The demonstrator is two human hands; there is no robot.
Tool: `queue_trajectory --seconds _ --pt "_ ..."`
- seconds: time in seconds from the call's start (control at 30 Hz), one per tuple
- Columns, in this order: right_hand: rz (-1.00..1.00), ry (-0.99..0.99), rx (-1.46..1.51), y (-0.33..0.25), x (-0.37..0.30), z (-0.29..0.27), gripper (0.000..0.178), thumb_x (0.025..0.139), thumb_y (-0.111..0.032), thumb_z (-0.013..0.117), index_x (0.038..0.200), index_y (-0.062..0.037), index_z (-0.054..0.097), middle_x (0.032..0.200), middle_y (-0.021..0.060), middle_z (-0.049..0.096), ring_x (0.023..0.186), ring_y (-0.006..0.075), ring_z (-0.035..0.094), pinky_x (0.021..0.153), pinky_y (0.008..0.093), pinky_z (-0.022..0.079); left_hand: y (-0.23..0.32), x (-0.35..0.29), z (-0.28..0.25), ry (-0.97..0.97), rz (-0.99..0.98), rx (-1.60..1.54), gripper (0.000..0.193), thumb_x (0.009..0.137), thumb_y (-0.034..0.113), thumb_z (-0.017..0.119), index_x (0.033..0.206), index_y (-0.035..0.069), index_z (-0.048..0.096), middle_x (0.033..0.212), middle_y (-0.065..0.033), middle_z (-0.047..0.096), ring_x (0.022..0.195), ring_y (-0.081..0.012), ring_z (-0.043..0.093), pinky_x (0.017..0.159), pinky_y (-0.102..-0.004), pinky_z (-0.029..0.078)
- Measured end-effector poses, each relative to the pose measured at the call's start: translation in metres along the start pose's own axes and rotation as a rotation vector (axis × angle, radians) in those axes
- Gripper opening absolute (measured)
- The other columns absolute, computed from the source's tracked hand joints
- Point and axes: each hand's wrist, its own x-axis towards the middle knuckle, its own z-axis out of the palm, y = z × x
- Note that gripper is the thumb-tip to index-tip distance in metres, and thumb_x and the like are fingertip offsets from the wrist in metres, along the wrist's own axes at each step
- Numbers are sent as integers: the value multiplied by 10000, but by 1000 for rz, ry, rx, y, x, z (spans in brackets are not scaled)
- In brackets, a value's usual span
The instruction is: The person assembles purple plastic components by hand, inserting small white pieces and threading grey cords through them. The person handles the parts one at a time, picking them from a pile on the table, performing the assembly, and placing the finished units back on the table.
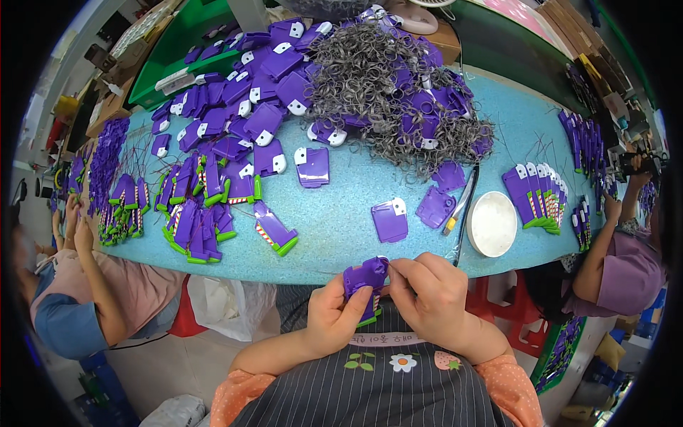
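Close to my apron, just off the table's near edge, my left hand grips a purple plastic leg piece with a green foot end, thumb across its face. My right hand is closed in a pinch at the piece's upper right corner; what lies between its fingertips is too small to make out. On the table just beyond is a flat purple shell with a white corner. Two plain purple shells lie to its right. Farther left rests a leg piece with a striped side and green foot.
A heap of purple shells and a tangle of grey wire loops cover the far side. A cutter knife lies beside a white bowl. Fanned leg pieces sit right. Co-workers sit at both sides.
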Motion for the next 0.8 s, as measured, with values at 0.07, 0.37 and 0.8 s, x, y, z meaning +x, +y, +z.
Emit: queue_trajectory --seconds 0.07,0.37,0.8 --pt "8 8 31 2 0 1 98 724 -38 668 799 -11 610 582 61 490 500 209 516 444 323 398 -1 1 -1 -12 21 108 277 927 73 483 1174 -53 491 966 -91 646 793 -63 578 689 -216 475" --pt "302 -501 683 38 8 5 91 851 -60 567 830 28 564 764 73 533 670 98 514 607 241 409 7 13 -8 -250 288 617 266 868 45 545 1120 -34 515 819 -155 634 679 -275 638 592 -307 494" --pt "183 -157 649 12 -2 21 247 819 -52 609 1058 -5 564 1084 108 538 856 153 562 609 242 449 9 14 2 151 476 732 275 842 5 567 1104 -55 505 839 -188 633 654 -256 648 559 -341 499"
